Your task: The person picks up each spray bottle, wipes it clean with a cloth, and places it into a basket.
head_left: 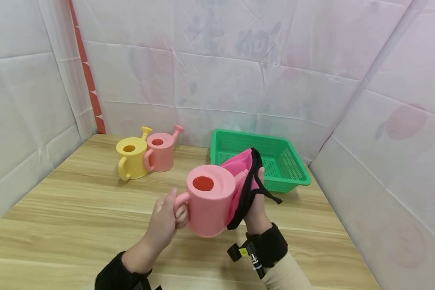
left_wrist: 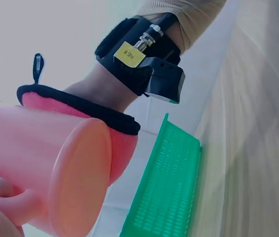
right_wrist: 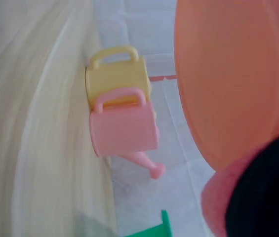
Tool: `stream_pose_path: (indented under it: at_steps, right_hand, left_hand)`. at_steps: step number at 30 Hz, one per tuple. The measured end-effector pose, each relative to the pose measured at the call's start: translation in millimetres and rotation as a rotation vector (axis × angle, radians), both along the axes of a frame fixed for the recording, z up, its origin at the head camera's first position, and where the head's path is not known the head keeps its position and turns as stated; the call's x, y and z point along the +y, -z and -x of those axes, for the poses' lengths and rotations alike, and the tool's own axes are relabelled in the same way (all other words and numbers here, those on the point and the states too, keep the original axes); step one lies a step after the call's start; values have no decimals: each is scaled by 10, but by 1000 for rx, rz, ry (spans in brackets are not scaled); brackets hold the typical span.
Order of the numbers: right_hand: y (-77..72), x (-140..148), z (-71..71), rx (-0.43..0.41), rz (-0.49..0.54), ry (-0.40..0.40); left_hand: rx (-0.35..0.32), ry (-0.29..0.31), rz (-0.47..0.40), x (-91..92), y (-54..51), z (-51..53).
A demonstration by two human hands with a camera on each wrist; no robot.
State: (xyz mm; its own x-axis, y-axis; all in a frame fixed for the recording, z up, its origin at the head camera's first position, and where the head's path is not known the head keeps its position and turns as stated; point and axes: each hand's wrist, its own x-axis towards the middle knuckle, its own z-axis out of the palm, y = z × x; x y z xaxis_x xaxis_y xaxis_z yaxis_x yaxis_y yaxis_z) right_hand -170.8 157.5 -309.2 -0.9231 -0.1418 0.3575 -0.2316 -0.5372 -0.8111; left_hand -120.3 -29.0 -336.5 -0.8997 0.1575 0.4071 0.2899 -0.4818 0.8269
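Note:
A pink watering can (head_left: 211, 201) is held up above the wooden table, its handle to the left and its round opening on top. My left hand (head_left: 164, 219) grips the handle, fingers curled through it. To the right, my right hand (head_left: 255, 209) holds a bright pink cloth (left_wrist: 124, 153) with black trim against the can's spout side. The trim has a dangling black loop (head_left: 272, 196). Most of my right fingers and the spout's end are hidden by the cloth. The left wrist view shows the can's smooth base and side close up.
A yellow watering can (head_left: 133, 159) and a second pink watering can (head_left: 162, 155) stand side by side at the back left. Behind my right hand sits a green perforated basket (head_left: 290, 161). Sheeted walls (head_left: 217, 80) enclose the table (head_left: 76, 225) at the back and sides.

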Motion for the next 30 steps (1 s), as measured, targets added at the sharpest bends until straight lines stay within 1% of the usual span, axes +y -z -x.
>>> stream_pose_path:
  at_steps: [1, 2, 4, 6, 8, 10, 11, 13, 15, 17, 18, 21, 23, 25, 27, 30]
  right_hand:
    - [-9, -7, -12, -54, 21, -31]
    - [-7, -19, -23, -82, 42, -60]
    - [25, -54, -43, -102, 57, -108]
    - [64, -89, -59, -90, 63, -180]
    - [108, -111, -69, -64, 45, -269]
    - [150, -111, -73, -37, -22, -328]
    - [169, -106, -74, -21, -72, -338]
    - [213, -84, -75, -6, -167, -327]
    - [250, -57, -72, -21, -242, -283]
    - [280, -34, -61, -61, -267, -233]
    - [291, -24, -51, -83, -264, -211]
    - [303, 12, 0, -140, -207, -130]
    - [291, 44, 44, -142, -148, -69]
    - [273, 83, 82, -128, -94, -27]
    - [253, 113, 102, -113, -41, -18]
    - [242, 109, 97, -135, 4, -39]
  left_hand:
    - [-11, -7, -2, 3, -1, 2]
    - [-27, -18, -7, 5, -4, 4]
    - [-69, -48, -19, 4, -17, 14]
    - [-111, -90, -21, -4, -41, 26]
    - [-136, -119, -33, -13, -71, 44]
    - [-149, -150, -23, -23, -100, 59]
    - [-153, -160, -20, -28, -111, 66]
    - [-156, -163, -17, -35, -124, 75]
    - [-158, -159, 6, -41, -129, 75]
    - [-153, -143, 28, -40, -124, 77]
    - [-147, -139, 47, -37, -120, 75]
    - [-112, -143, 123, -19, -92, 66]
    - [-80, -155, 171, -3, -69, 54]
    - [-45, -166, 211, 10, -41, 42]
    - [-19, -174, 217, 24, -19, 30]
    - [21, -185, 218, 42, 9, 17]
